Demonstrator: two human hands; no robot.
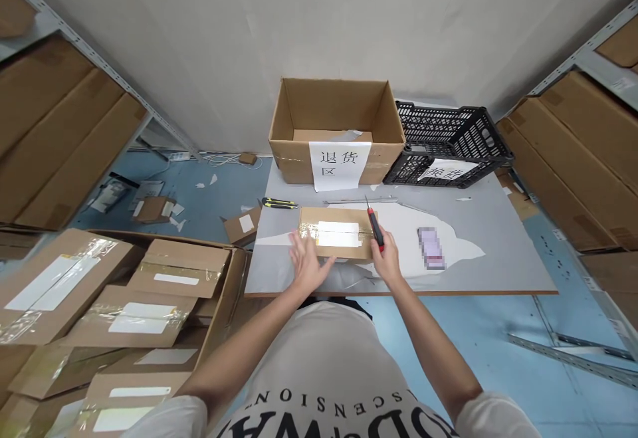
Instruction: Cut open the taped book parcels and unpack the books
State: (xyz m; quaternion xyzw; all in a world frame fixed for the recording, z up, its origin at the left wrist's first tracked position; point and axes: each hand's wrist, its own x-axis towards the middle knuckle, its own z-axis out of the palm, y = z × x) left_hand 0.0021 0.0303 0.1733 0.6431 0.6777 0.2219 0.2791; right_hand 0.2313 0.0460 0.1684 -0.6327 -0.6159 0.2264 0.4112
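Head view: small taped parcel (pixel 336 232) flat on the table (pixel 498 238), near the front edge, tape and white label apparently uncut, so judged opening not yet begun. Left hand (pixel 305 265) spread flat, fingers (pixel 299 244) wide, pressing the parcel's near-left corner. Right hand (pixel 386 260) closed round red-handled cutter (pixel 373 224), blade tip at the parcel's right end, just beside the tape seam.
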